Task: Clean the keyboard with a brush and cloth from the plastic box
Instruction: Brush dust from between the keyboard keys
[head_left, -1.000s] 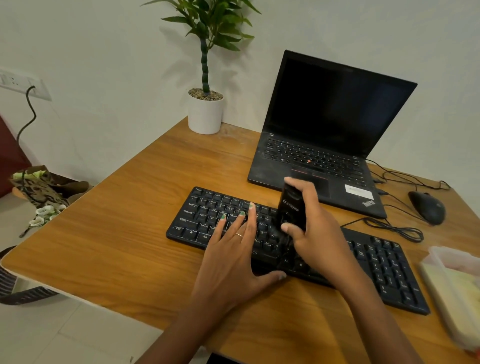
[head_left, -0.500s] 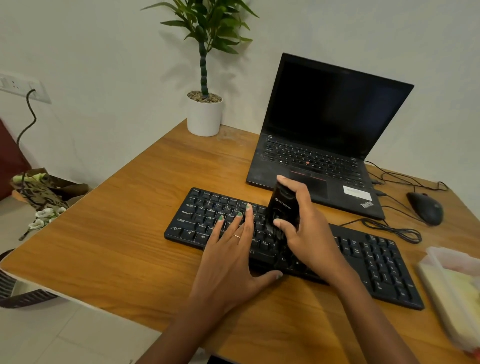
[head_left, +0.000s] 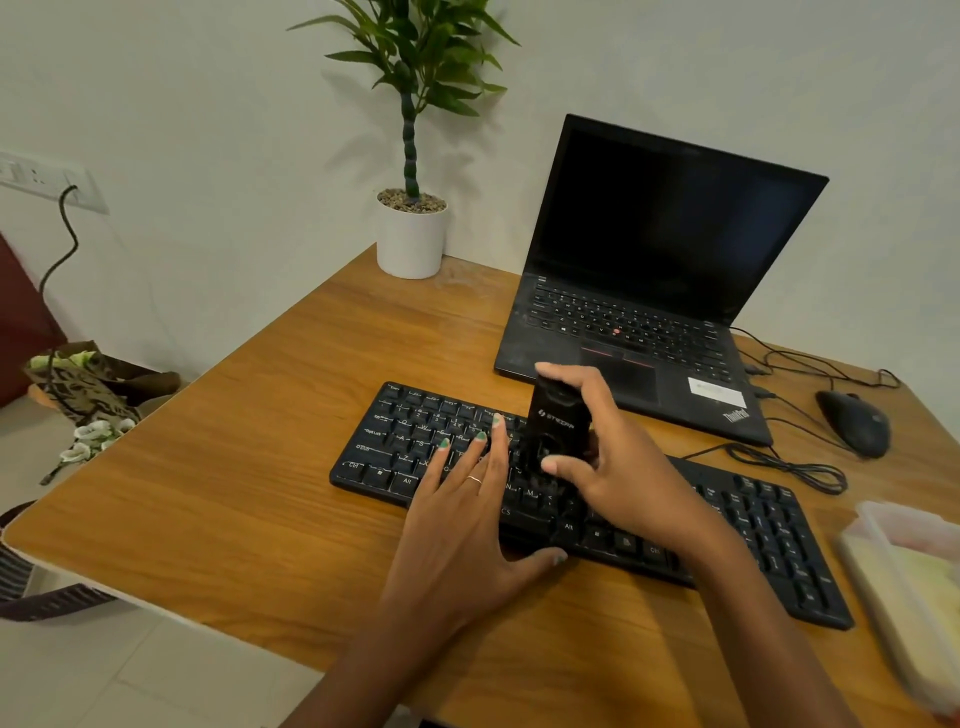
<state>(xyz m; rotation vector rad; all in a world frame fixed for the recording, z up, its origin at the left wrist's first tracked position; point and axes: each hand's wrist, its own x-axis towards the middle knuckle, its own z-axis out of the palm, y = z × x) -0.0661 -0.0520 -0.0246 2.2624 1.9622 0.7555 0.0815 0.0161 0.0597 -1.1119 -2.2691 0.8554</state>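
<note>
One upright brush (head_left: 555, 431) stands bristles-down on keyboard (head_left: 415, 447).

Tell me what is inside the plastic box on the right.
Through the translucent plastic box at the frame's right edge, a pale yellow mass shows, likely cloth. It is blurred and cut off, so anything beneath cannot be seen.

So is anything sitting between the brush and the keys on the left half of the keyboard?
Yes: the left hand lies flat on the keyboard, its fingers covering keys just left of the brush held by the right hand.
</note>
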